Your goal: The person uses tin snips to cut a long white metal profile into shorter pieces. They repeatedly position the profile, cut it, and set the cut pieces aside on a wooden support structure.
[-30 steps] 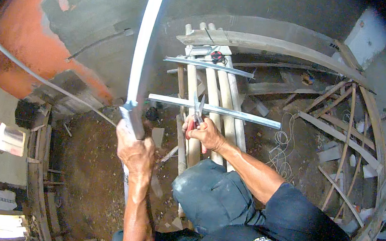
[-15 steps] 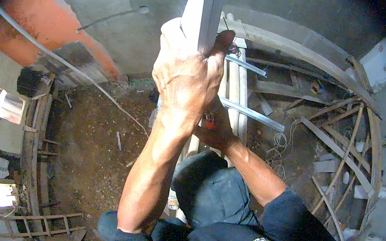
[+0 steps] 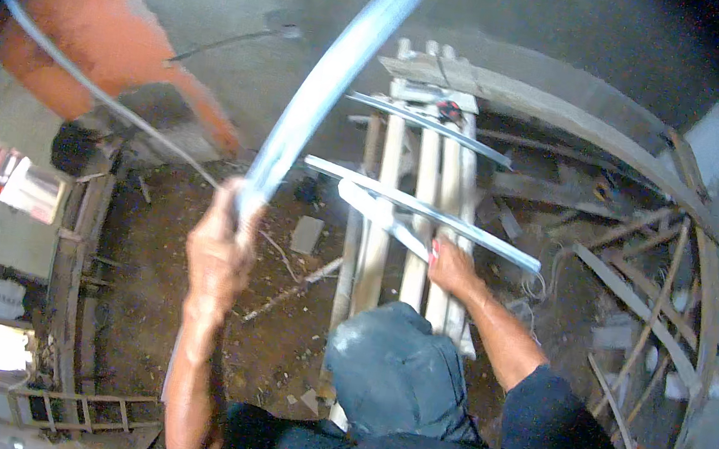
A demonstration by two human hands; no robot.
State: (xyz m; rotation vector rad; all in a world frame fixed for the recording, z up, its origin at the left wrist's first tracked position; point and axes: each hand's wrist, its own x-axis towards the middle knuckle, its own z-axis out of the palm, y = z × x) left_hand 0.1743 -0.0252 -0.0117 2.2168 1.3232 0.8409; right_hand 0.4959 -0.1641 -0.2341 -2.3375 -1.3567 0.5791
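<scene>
A long silvery metal profile rises at a slant from my left hand, which is closed around its lower end. Away to the right, my right hand is closed on a slim pale tool with a red part at the grip; blur hides its exact kind. That tool points up and left, beside a second metal profile lying across several pale poles. Farther off, another metal profile also crosses the poles.
A red and black round object, perhaps a tape measure, rests on a board at the poles' far end. Timber planks lean at right. A wooden ladder lies lower left. A grey conduit crosses the left side.
My hands have separated: the left moved left and down, tilting its metal profile to a slant. My right hand came out from behind the left forearm, bringing its tool into view.
</scene>
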